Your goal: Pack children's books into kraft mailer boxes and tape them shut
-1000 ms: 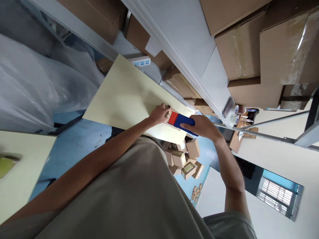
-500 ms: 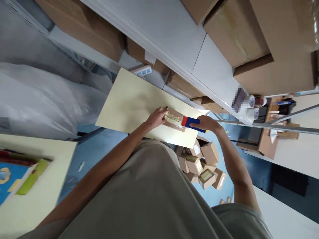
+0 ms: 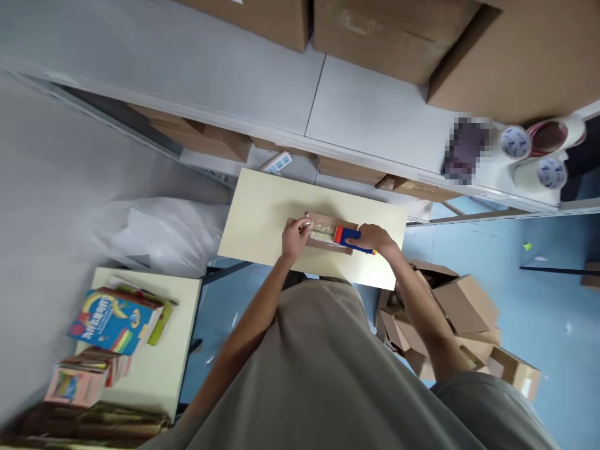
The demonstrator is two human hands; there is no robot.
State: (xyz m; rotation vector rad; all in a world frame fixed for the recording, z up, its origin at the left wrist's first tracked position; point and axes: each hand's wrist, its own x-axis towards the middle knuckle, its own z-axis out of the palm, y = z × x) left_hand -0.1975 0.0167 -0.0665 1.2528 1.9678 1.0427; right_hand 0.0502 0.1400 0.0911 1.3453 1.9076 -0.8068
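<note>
A small, flat-looking cardboard box (image 3: 330,246) with shiny clear tape along it lies on the pale yellow board (image 3: 262,203) in front of me. My left hand (image 3: 294,237) is closed at the box's left end, thumb and fingers pinched together on its edge. In my right hand (image 3: 375,237) is a blue-and-red handled tool (image 3: 347,237), its red end pointing left over the tape. A thin strip seems to run from that red end along the box, but what it is cannot be made out.
Beyond the board, a grey shelf (image 3: 262,94) carries large cartons (image 3: 375,44), with tape rolls (image 3: 515,142) at its right. A white power strip (image 3: 277,162) lies behind the board. Books (image 3: 115,320) sit on a table at left. Cardboard boxes (image 3: 464,303) are heaped on the floor at right.
The view has turned and shifted, showing more of the books and tape rolls. My left hand now pinches at the box's end with its wrist more upright. The right still holds the blue-and-red tool.
</note>
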